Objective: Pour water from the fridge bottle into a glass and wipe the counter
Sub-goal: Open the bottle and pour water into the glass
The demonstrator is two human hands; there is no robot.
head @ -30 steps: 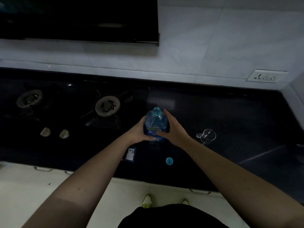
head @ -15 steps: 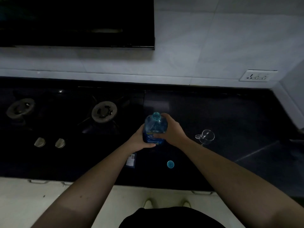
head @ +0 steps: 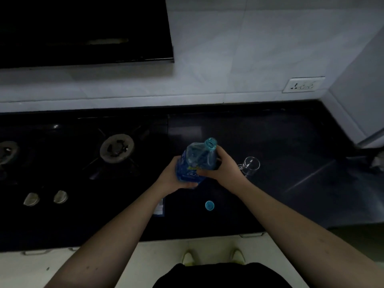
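Bottle [head: 195,161] uncapped, tilted toward glass [head: 250,165], between both hands [head: 202,173].

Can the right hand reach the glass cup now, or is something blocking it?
Probably yes by position: the glass cup stands just right of the right hand with bare counter between. But that hand grips the open bottle, so it must let go first.

A single head-worn view looks forward and steeply down from above, near the dark desk [head: 291,194], toward the wall beyond the fingers [head: 204,171].
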